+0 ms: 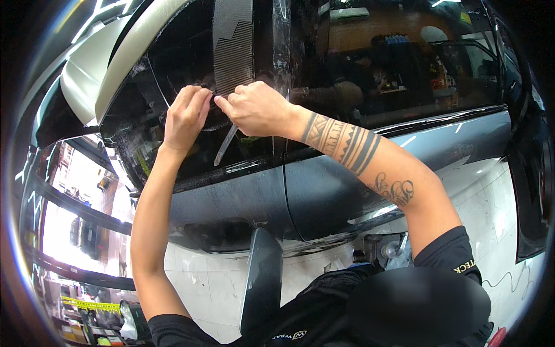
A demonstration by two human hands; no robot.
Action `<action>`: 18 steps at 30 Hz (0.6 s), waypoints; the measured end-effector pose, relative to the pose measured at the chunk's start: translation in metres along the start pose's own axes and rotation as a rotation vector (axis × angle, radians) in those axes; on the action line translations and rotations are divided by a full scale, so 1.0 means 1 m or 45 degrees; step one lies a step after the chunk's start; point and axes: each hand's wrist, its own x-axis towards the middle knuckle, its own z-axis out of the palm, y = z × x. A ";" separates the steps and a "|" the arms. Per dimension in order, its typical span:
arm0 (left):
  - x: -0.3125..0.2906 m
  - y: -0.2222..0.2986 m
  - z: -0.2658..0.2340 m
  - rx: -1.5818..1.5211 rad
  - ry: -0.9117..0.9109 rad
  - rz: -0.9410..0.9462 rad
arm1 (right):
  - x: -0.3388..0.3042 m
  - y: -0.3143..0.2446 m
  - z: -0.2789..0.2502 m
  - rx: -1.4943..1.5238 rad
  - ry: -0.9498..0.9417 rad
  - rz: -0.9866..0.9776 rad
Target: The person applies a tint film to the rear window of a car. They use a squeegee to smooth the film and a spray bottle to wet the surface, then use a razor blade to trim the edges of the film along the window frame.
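Both my hands are raised against the dark rear side window (185, 75) of a grey car, which has wet-looking streaks and marks. My left hand (188, 113) is closed, its thumb and fingertips pinched together near the glass. Whatever lies in that pinch is too small and dark to name. Close beside it my right hand (257, 110) is curled shut, thumb toward the left fingertips. A slim silvery strip-like tool (226, 144) sticks out below the right hand, slanting down-left; its other end is hidden in the fist. Above the hands runs a finely lined grey band (234, 55) on the window.
Lower down, a dark grey flap-like panel (261, 277) juts out near the car's side (231, 202). At right stands an open car door (529, 173). A pale curved body panel (87, 75) rises at upper left. Shelves with supplies (92, 324) fill the lower left.
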 end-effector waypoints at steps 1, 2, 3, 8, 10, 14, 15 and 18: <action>0.000 0.001 0.002 -0.038 0.003 -0.098 | -0.001 0.000 0.001 -0.006 -0.002 0.000; 0.000 0.003 0.004 -0.075 0.006 -0.198 | -0.001 0.001 0.002 -0.011 -0.003 0.000; 0.000 0.005 0.007 -0.136 0.028 -0.321 | -0.001 0.001 0.003 -0.007 0.011 -0.007; -0.001 0.010 0.001 -0.228 0.019 -0.420 | -0.001 0.003 -0.004 0.030 -0.061 0.004; -0.003 0.014 0.003 -0.216 0.057 -0.376 | -0.002 0.004 -0.006 0.027 -0.078 -0.004; -0.005 0.016 0.006 -0.094 0.110 -0.319 | -0.001 0.003 -0.005 0.015 -0.079 -0.019; -0.005 0.016 0.007 -0.114 0.118 -0.373 | 0.000 0.002 -0.005 0.019 -0.085 -0.028; 0.000 0.022 0.005 -0.225 0.108 -0.588 | -0.001 0.004 -0.006 0.018 -0.114 -0.033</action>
